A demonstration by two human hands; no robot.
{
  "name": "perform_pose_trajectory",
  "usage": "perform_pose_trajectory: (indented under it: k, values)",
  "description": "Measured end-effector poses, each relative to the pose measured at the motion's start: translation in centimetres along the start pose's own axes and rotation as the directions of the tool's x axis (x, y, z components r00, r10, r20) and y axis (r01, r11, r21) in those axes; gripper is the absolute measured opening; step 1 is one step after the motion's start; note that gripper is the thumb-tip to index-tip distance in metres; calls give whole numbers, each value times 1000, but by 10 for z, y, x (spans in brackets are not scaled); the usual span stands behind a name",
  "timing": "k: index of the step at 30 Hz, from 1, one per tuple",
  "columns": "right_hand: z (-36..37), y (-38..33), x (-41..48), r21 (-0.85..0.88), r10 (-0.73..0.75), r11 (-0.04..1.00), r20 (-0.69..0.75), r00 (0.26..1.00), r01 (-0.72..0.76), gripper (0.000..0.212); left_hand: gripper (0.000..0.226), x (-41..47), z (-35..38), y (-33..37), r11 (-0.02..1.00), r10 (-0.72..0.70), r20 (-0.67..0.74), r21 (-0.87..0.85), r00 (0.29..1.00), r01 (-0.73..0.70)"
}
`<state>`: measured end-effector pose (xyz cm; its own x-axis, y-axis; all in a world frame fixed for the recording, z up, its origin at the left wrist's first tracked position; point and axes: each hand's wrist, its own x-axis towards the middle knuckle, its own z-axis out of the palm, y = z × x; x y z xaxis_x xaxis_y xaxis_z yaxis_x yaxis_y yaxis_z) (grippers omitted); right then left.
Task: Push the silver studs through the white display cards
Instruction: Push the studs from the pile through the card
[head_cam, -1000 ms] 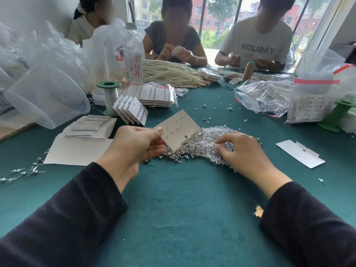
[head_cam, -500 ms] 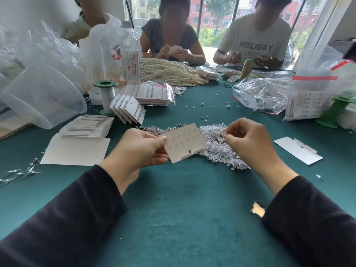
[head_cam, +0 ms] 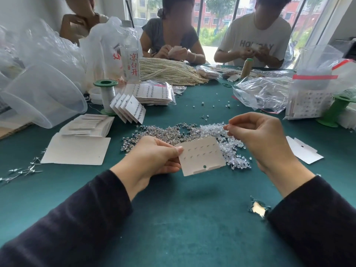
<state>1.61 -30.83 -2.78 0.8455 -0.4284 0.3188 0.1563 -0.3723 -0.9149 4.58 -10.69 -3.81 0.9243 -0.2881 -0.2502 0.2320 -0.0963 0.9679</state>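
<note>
Hands first: the left hand (head_cam: 152, 158) pinches the white card (head_cam: 202, 157) by its left edge, thumb on top, and holds it up just over the green bench (head_cam: 192, 218). The right hand (head_cam: 262, 139) is up near the card's far corner, with its fingers curled and its thumb and first finger pressed tight together. They pinch something too tiny to make out, most likely one of the silver studs (head_cam: 159, 133). The studs lie in a big heap on the bench right behind the card, next to a heap of little clear backs (head_cam: 229, 141). The card has two rows of small holes, and none looks filled yet. To do this step well, I think the card should be held flat and firm. The sharp end of the stud should point at one hole, and the push should be straight and gentle so the card does not bend or tear. The bottle (head_cam: 132, 54) at the back has red writing, 凉白开. A person across the bench wears a shirt with letters partly hidden by hands; only HO and AY can be read.
</note>
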Motion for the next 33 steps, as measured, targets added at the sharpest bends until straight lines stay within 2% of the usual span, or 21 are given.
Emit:
perform_pose_trajectory:
  k: [3, 5, 8, 10, 15, 29, 33]
  values:
    - [5, -9, -8, -207, -135, 970, -11, 991, 130, 10, 18, -1, 5, -2, 1000, 22, 2, 16, 1000, -22]
    - [11, -18, -17, -279, -228, 934, 13, 974, 222, 9, 19, 0, 7, -3, 999, 37, 0, 26, 999, -37]
    - [25, -23, -33, -330, -369, 854, 162, 915, 402, 9, 22, -1, 9, -5, 997, 60, 7, 40, 998, -60]
    - [36, -21, -41, -349, -402, 810, 253, 880, 470, 8, 21, -1, 10, -6, 997, 65, 25, 38, 998, -66]
    - [47, -15, -43, -358, -371, 798, 340, 864, 484, 9, 19, -2, 12, -8, 996, 84, 24, 34, 996, -84]
    - [44, -12, -43, -388, -321, 794, 387, 864, 468, 11, 21, -1, 12, -9, 993, 107, 19, 49, 994, -108]
    - [46, -12, -45, -418, -321, 769, 401, 858, 483, 12, 23, 0, 14, -12, 986, 139, -25, 94, 990, -136]
